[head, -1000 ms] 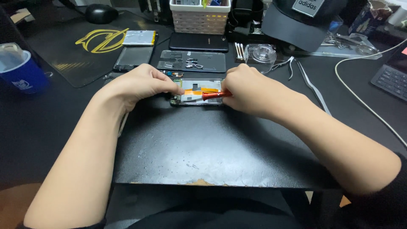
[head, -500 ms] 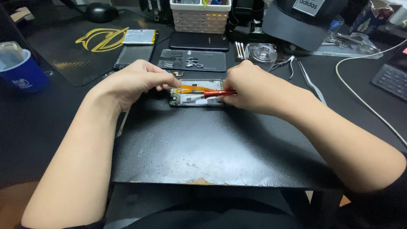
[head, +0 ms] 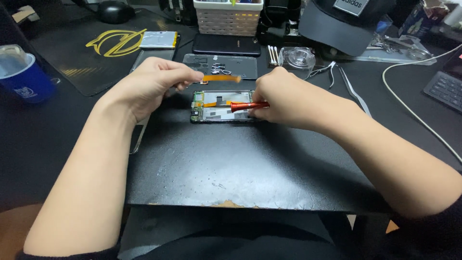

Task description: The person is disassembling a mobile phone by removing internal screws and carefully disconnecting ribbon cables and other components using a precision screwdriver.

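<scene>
An opened phone body [head: 219, 107] lies on a black work mat [head: 231, 168], its circuit board and metal shields showing. My left hand [head: 149, 84] pinches one end of an orange flex ribbon cable [head: 222, 77] and holds it lifted just above the phone's far edge. My right hand [head: 284, 98] grips a red-handled tool [head: 246, 105] lying across the right part of the phone; its tip is hidden among the parts.
Behind the phone lie a dark back cover [head: 219, 65], another black phone [head: 226, 44] and a silver battery [head: 159, 39]. A blue cup [head: 21, 74] stands far left. Tweezers [head: 353, 89], pliers [head: 323, 70], a clear round dish [head: 297, 57], a white basket [head: 227, 13] and a white cable [head: 414, 110] lie around.
My left hand has lifted the orange ribbon cable up and away from the phone body, moving left and back. My right hand with the red tool has stayed at the phone's right side.
</scene>
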